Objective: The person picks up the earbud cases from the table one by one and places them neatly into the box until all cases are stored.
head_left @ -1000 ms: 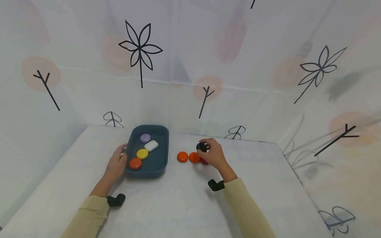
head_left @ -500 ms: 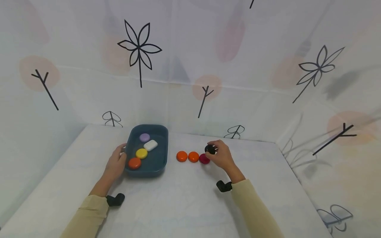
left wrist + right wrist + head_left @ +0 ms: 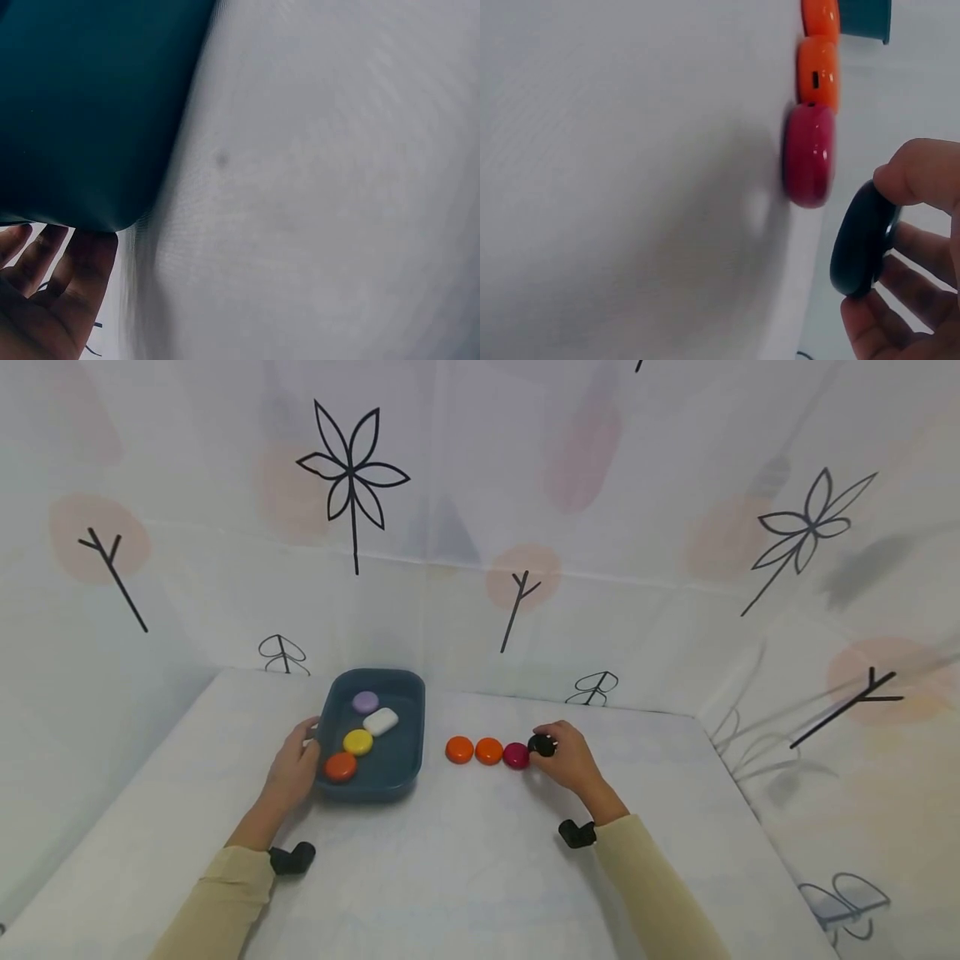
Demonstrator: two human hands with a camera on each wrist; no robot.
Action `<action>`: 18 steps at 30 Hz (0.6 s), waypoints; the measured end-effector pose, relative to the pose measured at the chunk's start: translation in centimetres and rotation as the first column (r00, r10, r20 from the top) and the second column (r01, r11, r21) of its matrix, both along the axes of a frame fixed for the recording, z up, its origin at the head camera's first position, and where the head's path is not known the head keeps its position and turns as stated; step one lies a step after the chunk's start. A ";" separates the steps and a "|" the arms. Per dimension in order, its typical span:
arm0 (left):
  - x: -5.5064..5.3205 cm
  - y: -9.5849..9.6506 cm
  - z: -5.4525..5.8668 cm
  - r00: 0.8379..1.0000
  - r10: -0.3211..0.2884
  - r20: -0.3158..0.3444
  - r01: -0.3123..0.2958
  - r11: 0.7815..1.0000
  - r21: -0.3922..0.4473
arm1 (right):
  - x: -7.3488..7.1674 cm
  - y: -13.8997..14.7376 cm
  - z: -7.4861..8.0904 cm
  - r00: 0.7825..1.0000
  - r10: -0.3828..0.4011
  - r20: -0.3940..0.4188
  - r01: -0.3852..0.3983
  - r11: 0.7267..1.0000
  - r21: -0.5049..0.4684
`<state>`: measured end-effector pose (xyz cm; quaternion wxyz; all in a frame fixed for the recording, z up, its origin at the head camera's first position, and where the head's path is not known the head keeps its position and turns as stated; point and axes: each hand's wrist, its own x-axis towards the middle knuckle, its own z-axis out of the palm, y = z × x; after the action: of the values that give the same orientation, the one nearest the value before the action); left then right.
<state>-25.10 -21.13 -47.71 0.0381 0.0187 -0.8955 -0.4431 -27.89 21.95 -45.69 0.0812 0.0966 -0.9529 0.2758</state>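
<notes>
My right hand (image 3: 572, 762) pinches a glossy black disc (image 3: 864, 241) between thumb and fingers, tilted up and held slightly above the table. Just left of it lies a magenta disc (image 3: 516, 756), then two orange discs (image 3: 489, 751), all in a row. A small dark slot shows on the side of one orange disc in the right wrist view. My left hand (image 3: 292, 768) rests against the left wall of a dark teal tray (image 3: 408, 752), its fingertips (image 3: 96, 244) touching the outside. Inside the tray sit a lilac disc (image 3: 365, 702), a white rounded block (image 3: 381, 722), a yellow disc (image 3: 357, 742) and a red-orange disc (image 3: 341, 767).
The white-covered table (image 3: 465, 868) ends at a patterned cloth backdrop (image 3: 450, 610), with another cloth side (image 3: 862, 760) at the right. A black wrist mount (image 3: 292, 858) juts from each sleeve (image 3: 225, 902).
My right hand has moved right and lower with the black disc, from above the row to the magenta disc's right. The magenta disc is now fully uncovered. My left hand stays at the tray.
</notes>
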 end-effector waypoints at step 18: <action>0.0 0.0 0.1 1.000 -0.002 -0.013 0.002 1.000 0.012 | -0.2 0.5 -0.8 0.994 -0.027 0.110 0.019 0.997 0.076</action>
<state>-25.09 -21.15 -47.63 0.0433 0.0153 -0.8927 -0.4484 -28.10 22.41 -46.47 0.0276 0.0730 -0.9667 0.2438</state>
